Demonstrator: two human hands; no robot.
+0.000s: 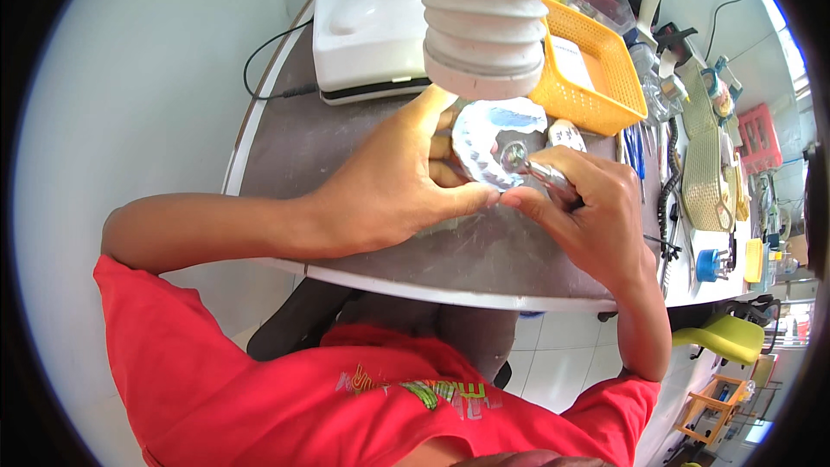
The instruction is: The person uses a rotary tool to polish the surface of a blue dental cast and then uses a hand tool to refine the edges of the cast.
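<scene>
A white horseshoe-shaped dental cast [471, 143] is held at the middle of the desk by my left hand [406, 186], whose fingers wrap round its left and rear side while the thumb lies near its front edge. My right hand [596, 216] grips a metal rotary handpiece [545, 173] with a small round shiny tip, which is at the inner curve of the cast. Both thumb tips are close together at the near end of the cast. A second small white cast piece [566, 135] lies just behind my right hand.
A white ribbed hose [482, 9] hangs above the work. Behind are a white machine case [367, 39] and a yellow basket [605, 78]. Tools, cables, a woven tray [707, 180] and a blue holder [711, 265] crowd the right. A green chair [728, 337] stands beyond the desk [303, 156].
</scene>
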